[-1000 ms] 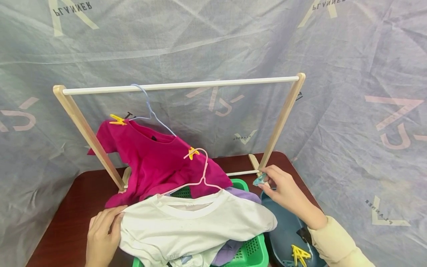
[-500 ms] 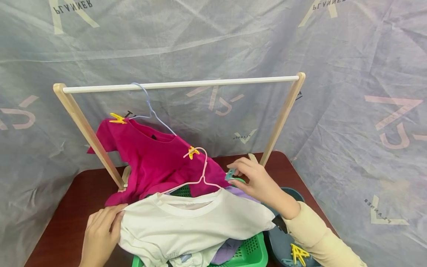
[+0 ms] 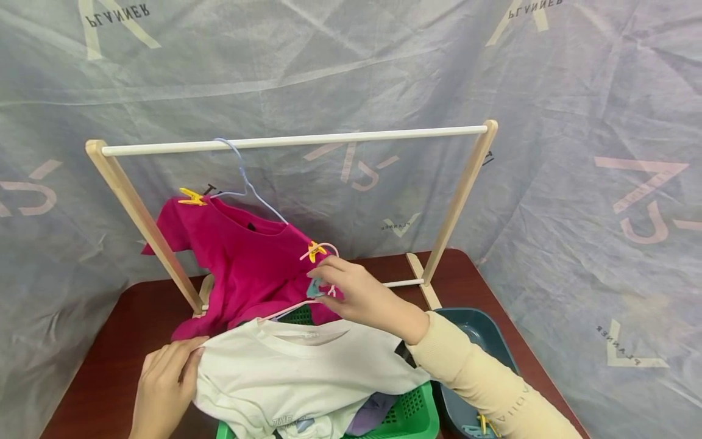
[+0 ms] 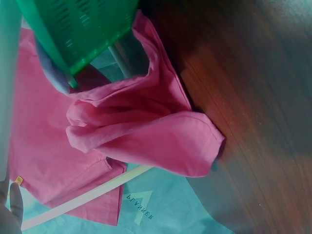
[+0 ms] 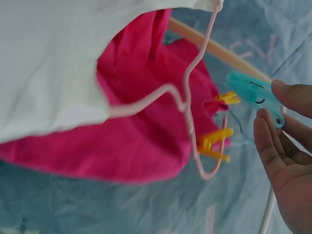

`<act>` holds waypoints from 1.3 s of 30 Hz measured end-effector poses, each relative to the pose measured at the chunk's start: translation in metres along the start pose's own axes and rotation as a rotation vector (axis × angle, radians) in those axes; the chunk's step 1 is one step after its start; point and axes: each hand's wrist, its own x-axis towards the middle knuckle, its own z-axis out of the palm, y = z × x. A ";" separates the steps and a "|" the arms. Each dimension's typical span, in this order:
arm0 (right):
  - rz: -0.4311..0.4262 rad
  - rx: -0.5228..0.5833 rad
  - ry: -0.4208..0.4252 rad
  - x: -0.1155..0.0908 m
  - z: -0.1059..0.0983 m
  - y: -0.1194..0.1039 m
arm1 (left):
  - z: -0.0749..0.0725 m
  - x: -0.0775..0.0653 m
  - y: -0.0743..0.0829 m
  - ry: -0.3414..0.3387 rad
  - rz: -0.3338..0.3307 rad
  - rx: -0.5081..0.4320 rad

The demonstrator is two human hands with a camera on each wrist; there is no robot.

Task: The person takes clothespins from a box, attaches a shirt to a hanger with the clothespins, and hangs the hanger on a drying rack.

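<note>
A white T-shirt (image 3: 307,372) on a pink hanger (image 3: 293,306) lies spread over a green basket (image 3: 419,414). My left hand (image 3: 167,381) pinches its left shoulder edge between thumb and fingers. Between the thumb and fingertips of my right hand (image 3: 364,296) is a teal clothespin (image 5: 253,95), held in front of the pink hanger's neck and above the shirt's collar. Behind, a magenta T-shirt (image 3: 247,262) hangs from the rack on a blue hanger (image 3: 248,183). Yellow clothespins (image 3: 193,197) grip both its shoulders. The white shirt's right shoulder is partly hidden by my right forearm.
The rack's white rail (image 3: 307,140) runs between two wooden side posts (image 3: 460,201) on a dark red table (image 3: 99,360). At the right a dark blue tray (image 3: 466,320) holds more clothespins (image 3: 485,427). Purple cloth (image 3: 370,414) lies in the basket.
My right hand has carried the teal clothespin leftward from above the tray to the pink hanger's neck. My left hand has stayed at the white shirt's shoulder.
</note>
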 end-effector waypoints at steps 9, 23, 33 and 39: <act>-0.064 -0.051 -0.103 0.029 0.022 -0.016 | -0.002 0.001 -0.001 -0.005 0.000 -0.010; -0.058 -0.178 -0.233 0.062 0.057 -0.039 | -0.002 -0.002 -0.002 -0.014 -0.009 -0.025; -0.090 -0.266 -0.301 0.072 0.075 -0.048 | -0.001 -0.002 0.000 -0.021 -0.009 -0.016; -0.092 -0.282 -0.330 0.074 0.084 -0.050 | -0.002 0.000 0.001 -0.013 -0.004 -0.010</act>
